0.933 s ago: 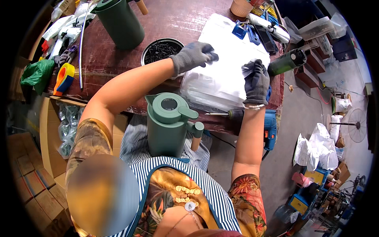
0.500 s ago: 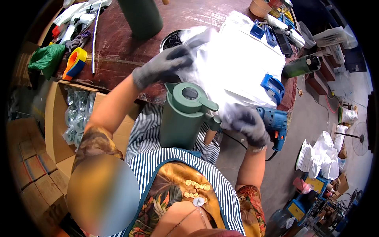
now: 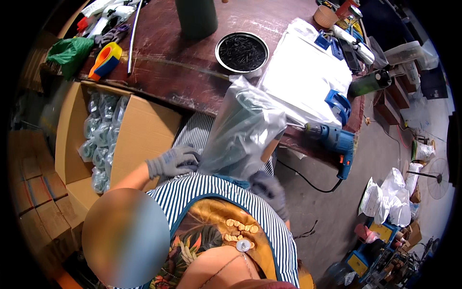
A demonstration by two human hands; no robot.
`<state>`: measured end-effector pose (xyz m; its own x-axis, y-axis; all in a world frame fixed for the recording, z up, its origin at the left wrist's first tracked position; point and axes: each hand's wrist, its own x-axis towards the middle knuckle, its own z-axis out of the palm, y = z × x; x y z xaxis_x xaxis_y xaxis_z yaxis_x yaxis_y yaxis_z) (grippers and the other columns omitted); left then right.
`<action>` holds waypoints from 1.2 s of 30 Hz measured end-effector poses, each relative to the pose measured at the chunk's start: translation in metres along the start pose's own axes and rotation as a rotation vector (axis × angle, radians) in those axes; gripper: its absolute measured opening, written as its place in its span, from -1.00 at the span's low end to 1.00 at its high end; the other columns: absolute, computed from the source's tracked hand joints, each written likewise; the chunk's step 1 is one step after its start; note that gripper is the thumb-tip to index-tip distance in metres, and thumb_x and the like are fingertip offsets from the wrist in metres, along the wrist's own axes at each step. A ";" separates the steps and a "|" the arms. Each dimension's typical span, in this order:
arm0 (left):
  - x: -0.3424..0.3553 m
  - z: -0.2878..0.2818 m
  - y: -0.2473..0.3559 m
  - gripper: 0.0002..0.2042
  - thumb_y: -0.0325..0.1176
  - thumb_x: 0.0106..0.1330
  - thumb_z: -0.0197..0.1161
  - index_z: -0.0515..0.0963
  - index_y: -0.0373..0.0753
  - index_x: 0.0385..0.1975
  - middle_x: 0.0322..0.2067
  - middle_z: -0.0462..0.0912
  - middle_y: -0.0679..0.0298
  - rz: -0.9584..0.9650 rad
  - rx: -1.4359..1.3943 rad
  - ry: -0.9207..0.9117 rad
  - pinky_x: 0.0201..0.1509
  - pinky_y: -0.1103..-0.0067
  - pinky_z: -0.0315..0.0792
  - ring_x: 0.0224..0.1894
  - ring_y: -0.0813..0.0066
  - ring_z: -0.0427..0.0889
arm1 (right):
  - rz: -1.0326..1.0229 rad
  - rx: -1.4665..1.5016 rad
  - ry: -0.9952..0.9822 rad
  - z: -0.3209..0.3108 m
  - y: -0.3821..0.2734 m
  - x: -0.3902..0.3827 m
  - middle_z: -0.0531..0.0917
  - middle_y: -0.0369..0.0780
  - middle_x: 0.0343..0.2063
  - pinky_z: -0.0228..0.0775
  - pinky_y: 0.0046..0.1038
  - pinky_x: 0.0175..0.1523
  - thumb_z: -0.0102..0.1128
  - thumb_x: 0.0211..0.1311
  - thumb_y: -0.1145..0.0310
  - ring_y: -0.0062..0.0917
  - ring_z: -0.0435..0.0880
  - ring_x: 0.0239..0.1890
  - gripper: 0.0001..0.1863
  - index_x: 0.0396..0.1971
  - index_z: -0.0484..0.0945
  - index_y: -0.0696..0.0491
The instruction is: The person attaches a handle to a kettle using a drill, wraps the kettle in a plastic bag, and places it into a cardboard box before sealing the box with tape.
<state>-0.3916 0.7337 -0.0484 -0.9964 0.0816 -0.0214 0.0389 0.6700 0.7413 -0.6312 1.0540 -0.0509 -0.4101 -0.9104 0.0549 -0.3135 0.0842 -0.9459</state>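
A clear plastic bag (image 3: 243,130) now covers the green jug that stands in my lap against the striped apron (image 3: 192,190). The jug shows only faintly through the film. My left hand (image 3: 175,160), in a grey glove, is closed at the bag's lower left edge, its fingers curled against the film. At the lower right of the bag is my right hand (image 3: 269,192), also gloved; motion smears it and its fingers are partly hidden.
White bags (image 3: 305,72) lie stacked on the table (image 3: 163,29), beside a bowl of black screws (image 3: 242,52) and a blue power drill (image 3: 332,144). A carton (image 3: 144,139) of wrapped jugs stands at left. Another dark green jug (image 3: 196,19) stands farther back.
The bag, earlier held up in both hands beside the bare jug, has come down over it. Both hands have dropped from the table's edge to the jug's base.
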 end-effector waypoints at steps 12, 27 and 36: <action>0.115 -0.186 0.140 -0.45 -0.11 0.03 0.46 0.55 -0.06 0.07 -0.07 0.67 0.13 -0.081 0.594 -0.475 0.10 0.24 0.50 -0.02 0.08 0.66 | -0.159 -0.132 -0.004 0.073 -0.075 0.146 0.62 0.12 -0.22 0.48 -0.28 -0.03 0.34 0.11 0.47 -0.05 0.67 -0.13 -0.47 0.09 0.43 0.26; -0.251 -0.092 0.142 -0.54 -0.28 0.02 0.27 0.59 -0.05 0.03 -0.11 0.63 0.22 -0.815 0.760 0.816 0.11 0.28 0.44 -0.04 0.14 0.59 | -0.819 -0.959 -0.185 0.106 -0.077 0.176 0.59 -0.08 0.11 0.39 -0.14 0.12 0.35 0.18 0.12 -0.15 0.57 0.00 -0.36 0.25 0.47 0.04; -0.455 -0.094 -0.042 -0.69 -0.09 0.33 0.07 0.69 0.09 -0.05 -0.03 0.66 0.30 -1.719 1.022 -0.359 0.09 0.21 0.37 0.03 0.24 0.58 | -0.313 -0.655 -0.283 0.140 -0.072 0.165 0.58 0.00 0.10 0.34 -0.12 0.23 0.24 0.25 0.41 -0.08 0.52 0.13 -0.55 0.16 0.53 0.13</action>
<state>0.0534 0.5991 -0.0064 0.0109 -0.9370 -0.3492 -0.5927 0.2752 -0.7569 -0.5564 0.8416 -0.0189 -0.0124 -0.9926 0.1209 -0.8569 -0.0518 -0.5128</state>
